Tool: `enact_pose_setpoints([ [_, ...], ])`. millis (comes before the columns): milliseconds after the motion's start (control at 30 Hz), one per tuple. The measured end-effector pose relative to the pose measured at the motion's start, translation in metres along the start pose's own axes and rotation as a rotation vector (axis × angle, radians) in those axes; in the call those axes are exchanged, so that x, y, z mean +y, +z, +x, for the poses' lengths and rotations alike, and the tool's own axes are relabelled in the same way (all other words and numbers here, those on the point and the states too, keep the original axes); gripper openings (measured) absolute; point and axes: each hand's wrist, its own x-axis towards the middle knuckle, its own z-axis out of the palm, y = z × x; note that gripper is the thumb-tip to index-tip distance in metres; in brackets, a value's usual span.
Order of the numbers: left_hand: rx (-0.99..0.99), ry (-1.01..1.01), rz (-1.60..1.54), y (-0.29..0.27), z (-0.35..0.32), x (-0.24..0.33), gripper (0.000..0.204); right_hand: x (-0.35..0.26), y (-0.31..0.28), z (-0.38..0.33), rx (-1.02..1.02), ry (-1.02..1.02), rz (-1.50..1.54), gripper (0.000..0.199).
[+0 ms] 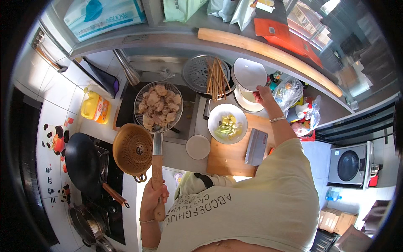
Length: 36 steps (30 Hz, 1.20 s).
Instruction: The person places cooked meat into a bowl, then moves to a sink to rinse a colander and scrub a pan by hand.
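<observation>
My left hand is wrapped around the wooden handle of a wire mesh strainer. Pale chunks of cooked-looking meat fill the strainer, which is held over the sink area. My right hand reaches to the back and grips the rim of a white bowl, tilted up. Just below that bowl is another white dish, partly covered. A white bowl with sliced ginger, garlic and scallion stands nearby, beside the cleaver on the wooden cutting board.
A gold-brown colander sits left of the strainer handle. Wooden chopsticks lie across a steel pot with a perforated insert. A black wok rests on the stove. A yellow oil jug stands behind, and a small white dish lies near the board.
</observation>
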Motion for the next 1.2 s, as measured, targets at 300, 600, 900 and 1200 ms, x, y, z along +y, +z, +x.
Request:
enact_pose_setpoints([
  [300, -0.034, -0.025, 0.043, -0.004, 0.008, -0.001, 0.022, 0.115, -0.087, -0.081, 0.154, 0.176, 0.088, 0.011],
  [600, -0.087, -0.048, 0.030, 0.012, 0.017, 0.015, 0.026, 0.207, -0.145, -0.082, 0.269, 0.176, 0.057, 0.013],
  [900, -0.103, -0.019, 0.024, 0.024, 0.017, 0.022, 0.026, 0.178, -0.158, -0.065, 1.072, -0.889, -1.305, 0.043],
  [1200, -0.093, -0.043, 0.055, 0.037, 0.008, 0.027, 0.025, 0.128, -0.073, 0.101, 0.804, -0.205, -0.724, 0.072],
])
